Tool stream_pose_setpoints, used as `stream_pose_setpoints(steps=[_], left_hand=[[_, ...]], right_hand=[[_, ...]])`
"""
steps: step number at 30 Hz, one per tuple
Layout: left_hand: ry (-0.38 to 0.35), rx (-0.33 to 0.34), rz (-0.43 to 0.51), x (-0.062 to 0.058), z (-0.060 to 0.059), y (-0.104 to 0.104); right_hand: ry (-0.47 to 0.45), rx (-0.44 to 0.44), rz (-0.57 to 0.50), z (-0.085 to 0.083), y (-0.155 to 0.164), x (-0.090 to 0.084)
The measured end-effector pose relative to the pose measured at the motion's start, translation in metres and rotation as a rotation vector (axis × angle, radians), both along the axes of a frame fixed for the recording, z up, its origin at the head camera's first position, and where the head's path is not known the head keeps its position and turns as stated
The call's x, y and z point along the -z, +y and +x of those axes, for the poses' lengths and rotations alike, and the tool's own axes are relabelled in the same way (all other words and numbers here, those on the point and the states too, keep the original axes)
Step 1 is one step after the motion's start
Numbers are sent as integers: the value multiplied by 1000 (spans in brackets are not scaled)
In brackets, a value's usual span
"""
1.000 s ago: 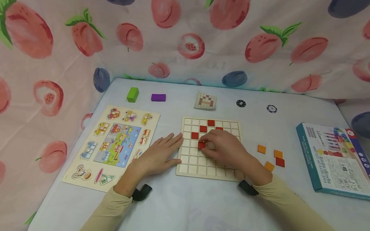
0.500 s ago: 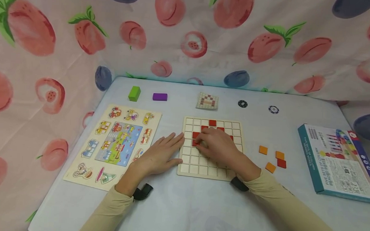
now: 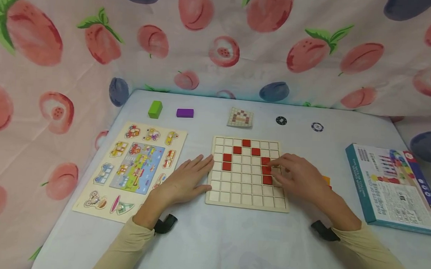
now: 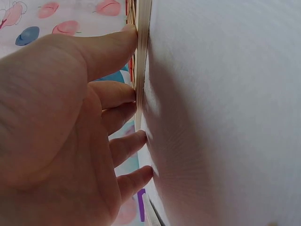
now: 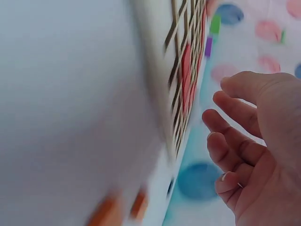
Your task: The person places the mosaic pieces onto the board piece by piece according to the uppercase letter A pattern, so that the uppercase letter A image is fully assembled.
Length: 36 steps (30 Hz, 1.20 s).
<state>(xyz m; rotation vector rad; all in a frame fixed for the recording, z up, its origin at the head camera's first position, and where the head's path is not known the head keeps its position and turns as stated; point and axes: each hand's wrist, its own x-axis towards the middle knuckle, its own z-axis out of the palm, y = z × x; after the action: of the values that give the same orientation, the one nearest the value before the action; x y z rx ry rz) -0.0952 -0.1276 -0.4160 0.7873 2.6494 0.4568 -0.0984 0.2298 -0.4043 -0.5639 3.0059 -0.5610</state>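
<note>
A pale wooden grid board [image 3: 234, 198] lies flat in front of me, with several red square tiles [image 3: 226, 166] in its cells. They form a slanted peak with a column down each side. My left hand [image 3: 185, 181] rests flat at the board's left edge, and in the left wrist view its fingertips and thumb touch the board's side [image 4: 141, 70]. Over the board's right edge hovers my right hand [image 3: 303, 177], beside the right column of red tiles [image 3: 266, 170]. In the right wrist view its fingers [image 5: 221, 120] are loosely bent with nothing between them.
Left lies a wooden vehicle puzzle [image 3: 181, 139]. A pattern card [image 3: 240, 117], green block [image 3: 155, 109], purple block [image 3: 185, 113], black chip [image 3: 281, 120] and white-and-blue chip [image 3: 317, 127] sit behind. A box [image 3: 392, 188] stands right; an orange tile [image 3: 326, 180] shows behind my right hand.
A red tile under my right fingers slid left into the left column and was let go. My right hand then moved right to the board's right side. The left hand stayed put.
</note>
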Motion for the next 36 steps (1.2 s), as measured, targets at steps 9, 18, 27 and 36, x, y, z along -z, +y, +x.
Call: stream_pose_setpoints(steps=[9, 18, 27, 36], left_hand=[[-9, -7, -14, -1, -1, 0], [1, -1, 7, 0, -1, -1], [-4, 5, 14, 0, 0, 0], [-3, 5, 9, 1, -1, -1]], right_hand=[[-35, 109, 97, 34, 99, 6], [-82, 183, 164, 49, 127, 15], [11, 171, 100, 47, 113, 7], [131, -4, -12, 25, 19, -2]])
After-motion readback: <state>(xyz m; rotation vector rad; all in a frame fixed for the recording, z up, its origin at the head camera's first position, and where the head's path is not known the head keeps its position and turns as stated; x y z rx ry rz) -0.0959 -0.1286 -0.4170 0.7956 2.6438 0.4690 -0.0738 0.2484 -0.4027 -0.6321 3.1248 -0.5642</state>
